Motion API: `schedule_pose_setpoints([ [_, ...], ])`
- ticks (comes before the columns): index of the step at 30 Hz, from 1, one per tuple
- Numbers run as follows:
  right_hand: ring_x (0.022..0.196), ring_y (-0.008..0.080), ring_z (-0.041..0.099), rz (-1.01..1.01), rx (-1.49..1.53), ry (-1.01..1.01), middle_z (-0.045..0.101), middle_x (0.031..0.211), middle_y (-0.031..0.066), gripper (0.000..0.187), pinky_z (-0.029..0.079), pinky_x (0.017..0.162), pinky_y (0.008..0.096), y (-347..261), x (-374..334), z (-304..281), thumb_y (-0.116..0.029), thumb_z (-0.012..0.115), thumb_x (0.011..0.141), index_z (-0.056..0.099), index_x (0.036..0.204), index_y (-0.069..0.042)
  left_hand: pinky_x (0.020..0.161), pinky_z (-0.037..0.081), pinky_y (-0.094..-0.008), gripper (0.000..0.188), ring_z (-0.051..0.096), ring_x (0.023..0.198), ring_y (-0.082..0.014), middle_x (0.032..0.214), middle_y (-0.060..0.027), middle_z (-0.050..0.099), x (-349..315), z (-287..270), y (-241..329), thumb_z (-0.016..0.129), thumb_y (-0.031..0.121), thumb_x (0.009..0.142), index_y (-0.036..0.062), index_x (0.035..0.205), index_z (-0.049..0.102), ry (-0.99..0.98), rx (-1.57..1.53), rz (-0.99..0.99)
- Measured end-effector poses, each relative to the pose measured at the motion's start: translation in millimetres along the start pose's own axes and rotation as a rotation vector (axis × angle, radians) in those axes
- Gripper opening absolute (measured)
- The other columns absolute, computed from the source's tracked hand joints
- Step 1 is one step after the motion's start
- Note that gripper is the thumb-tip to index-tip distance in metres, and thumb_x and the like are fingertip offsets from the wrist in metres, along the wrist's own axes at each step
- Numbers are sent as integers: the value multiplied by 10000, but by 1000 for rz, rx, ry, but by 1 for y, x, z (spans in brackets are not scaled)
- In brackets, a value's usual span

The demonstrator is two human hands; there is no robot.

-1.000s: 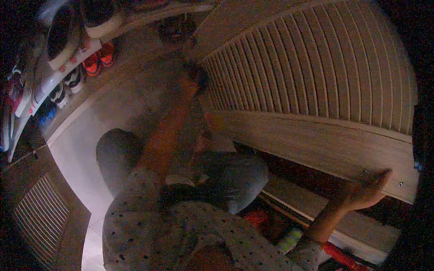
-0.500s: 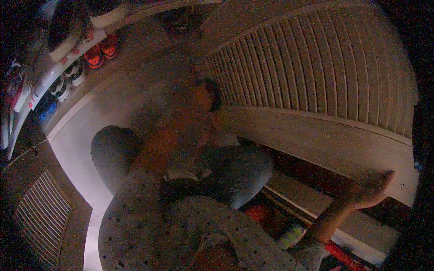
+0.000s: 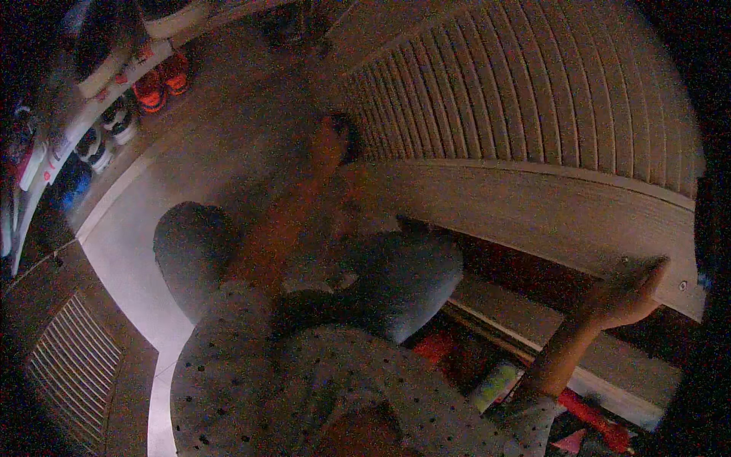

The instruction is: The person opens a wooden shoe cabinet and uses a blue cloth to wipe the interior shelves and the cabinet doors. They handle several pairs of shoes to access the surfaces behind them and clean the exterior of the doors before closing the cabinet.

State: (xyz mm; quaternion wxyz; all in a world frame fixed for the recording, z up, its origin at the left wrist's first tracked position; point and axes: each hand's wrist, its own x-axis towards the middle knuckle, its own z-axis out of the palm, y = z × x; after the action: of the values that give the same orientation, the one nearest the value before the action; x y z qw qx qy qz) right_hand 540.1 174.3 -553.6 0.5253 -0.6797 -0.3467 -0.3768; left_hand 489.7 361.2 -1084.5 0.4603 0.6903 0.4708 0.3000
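Observation:
A wide wooden louvered panel [image 3: 487,183], like a cabinet door or front, slants across the right side. My left arm stretches forward between my knees, and my left hand [image 3: 333,141] closes at the panel's near-left end. Shadow and a dark patch hide most of its fingers. Under the panel's lower edge at the right, my right hand [image 3: 626,299] grips it, its thumb up along the front and its other fingers hidden behind. Near that hand a small round screw or fitting [image 3: 683,286] shows on the panel.
Below the panel is an open low compartment with a wooden rail [image 3: 510,316], a green-and-white packet [image 3: 495,387] and a red item [image 3: 590,415]. Shoes, among them an orange-red pair [image 3: 161,82], line a rack at the upper left. A slatted door [image 3: 76,365] stands lower left. The light is dim.
The panel and my right hand sit slightly higher in the picture, and the dark gap below the panel shows more. My left hand looks less blurred and a little higher too.

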Motion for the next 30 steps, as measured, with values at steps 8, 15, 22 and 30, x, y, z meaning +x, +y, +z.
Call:
schedule_pose_setpoints([
  [8, 867, 233, 541, 46, 18, -25, 553, 1014, 127, 245, 450, 754, 345, -8, 16, -3, -130, 540, 803, 538, 1001, 15, 850, 378, -455, 419, 523, 892, -365, 985, -228, 529, -28, -5, 27, 547, 323, 782, -11, 1033, 509, -327, 31, 267],
  [15, 943, 236, 503, -161, -251, -63, 489, 1109, 150, 292, 426, 803, 359, 12, 18, -3, -120, 476, 823, 466, 1075, 28, 837, 379, -449, 408, 506, 912, -368, 1000, -236, 510, 18, -19, 8, 538, 299, 790, -18, 1042, 487, -148, -25, 11],
  [22, 866, 231, 551, -2, 23, -59, 554, 1029, 129, 254, 459, 763, 345, -6, 16, 11, -96, 548, 792, 521, 1009, 34, 824, 381, -443, 398, 489, 932, -372, 1016, -244, 491, 3, -67, -14, 529, 275, 798, -25, 1051, 466, -215, -48, -179],
  [30, 903, 218, 503, -157, -312, -74, 509, 1041, 127, 330, 428, 792, 378, 5, 7, 14, -133, 541, 783, 481, 1088, -20, 809, 382, -437, 387, 470, 955, -376, 1033, -253, 469, -95, -73, 133, 519, 248, 806, -33, 1060, 441, -413, -119, -244],
])
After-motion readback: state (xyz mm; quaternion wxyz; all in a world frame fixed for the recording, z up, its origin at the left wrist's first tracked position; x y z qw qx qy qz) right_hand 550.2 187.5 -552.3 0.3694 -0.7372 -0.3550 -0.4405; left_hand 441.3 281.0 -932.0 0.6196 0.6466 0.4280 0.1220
